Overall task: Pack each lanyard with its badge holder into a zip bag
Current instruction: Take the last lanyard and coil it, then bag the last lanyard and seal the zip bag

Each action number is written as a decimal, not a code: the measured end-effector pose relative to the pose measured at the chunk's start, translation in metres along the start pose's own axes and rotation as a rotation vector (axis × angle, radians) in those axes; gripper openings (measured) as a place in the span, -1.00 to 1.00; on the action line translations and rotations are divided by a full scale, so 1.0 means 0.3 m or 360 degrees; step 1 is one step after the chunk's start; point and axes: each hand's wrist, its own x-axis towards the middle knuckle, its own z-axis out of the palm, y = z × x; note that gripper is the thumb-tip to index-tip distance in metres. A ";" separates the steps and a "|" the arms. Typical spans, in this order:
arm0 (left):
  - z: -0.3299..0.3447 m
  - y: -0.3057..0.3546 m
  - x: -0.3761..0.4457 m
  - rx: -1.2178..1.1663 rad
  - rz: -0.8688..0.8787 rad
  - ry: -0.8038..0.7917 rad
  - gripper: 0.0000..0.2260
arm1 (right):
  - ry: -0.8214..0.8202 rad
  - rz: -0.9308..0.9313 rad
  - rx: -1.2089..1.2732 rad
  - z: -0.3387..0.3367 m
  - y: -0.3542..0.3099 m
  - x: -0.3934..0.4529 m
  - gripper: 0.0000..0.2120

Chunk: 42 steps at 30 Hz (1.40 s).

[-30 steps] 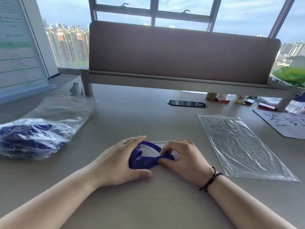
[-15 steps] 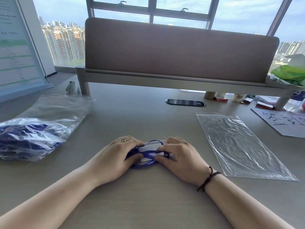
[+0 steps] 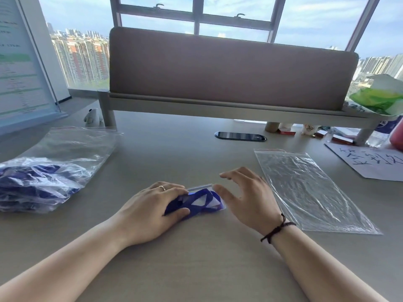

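While the desk [image 3: 196, 269] is stretching across the lower frame, a padded divider panel [image 3: 229, 68] is standing along its far edge, with a black oval cable grommet [image 3: 240, 136] lying just below it at centre. At the upper left a printed board [image 3: 19, 68] is leaning, and a small white figure [image 3: 92, 117] is sitting beside the divider's leg. At the right edge a sheet of paper with handwritten characters [image 3: 375, 163] is lying flat, with small boxes and bottles crowding behind it under the shelf and a green bag [image 3: 377, 100] resting on top. On the left, a large clear zip bag [image 3: 65, 162] is lying crumpled and holding a heap of blue lanyards [image 3: 28, 182]. Right of centre, an empty zip bag [image 3: 305, 190] is lying flat, just beside the right wrist. At frame centre, the blue lanyard [image 3: 197, 204] is lying folded over its clear badge holder [image 3: 201, 189] on the desk. The left hand [image 3: 150, 210] is curling over the bundle's left end, fingers on top and thumb tucked against its near edge, pinching it. The right hand [image 3: 246, 199] is hovering at the bundle's right end with fingers spread and relaxed, the thumb tip just beside the holder; whether it is touching is unclear.
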 end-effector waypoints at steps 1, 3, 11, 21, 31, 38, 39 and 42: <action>-0.001 0.000 0.000 0.0023 -0.0014 0.0020 -0.52 | 0.0063 0.0094 -0.0085 -0.009 0.017 0.007 -0.61; -0.005 0.003 0.000 0.0049 -0.0041 0.0066 -0.61 | 0.0024 0.0304 -0.0258 -0.024 0.059 0.017 -0.62; -0.012 -0.003 -0.003 -0.0023 -0.0144 0.0077 -0.20 | -0.0482 0.0724 -0.0482 -0.014 0.123 0.019 -0.22; -0.023 0.117 0.118 -0.0068 -0.0243 -0.0051 -0.49 | -0.0332 0.0616 -0.0415 -0.023 0.097 0.017 -0.35; -0.028 0.218 0.380 0.0177 -0.0171 -0.0302 -0.58 | -0.0490 0.0479 -0.0391 -0.014 0.122 0.025 -0.31; 0.070 0.231 0.511 -0.0128 -0.0552 -0.0334 -0.40 | -0.0167 0.0544 -0.0297 -0.058 0.121 0.030 -0.53; 0.081 0.237 0.520 -0.0142 -0.0592 -0.0314 -0.38 | -0.0161 0.0552 -0.0325 -0.053 0.126 0.028 -0.55; 0.108 0.273 0.542 -0.0214 -0.0670 -0.0207 -0.34 | -0.0137 0.0560 -0.0356 -0.045 0.141 0.025 -0.56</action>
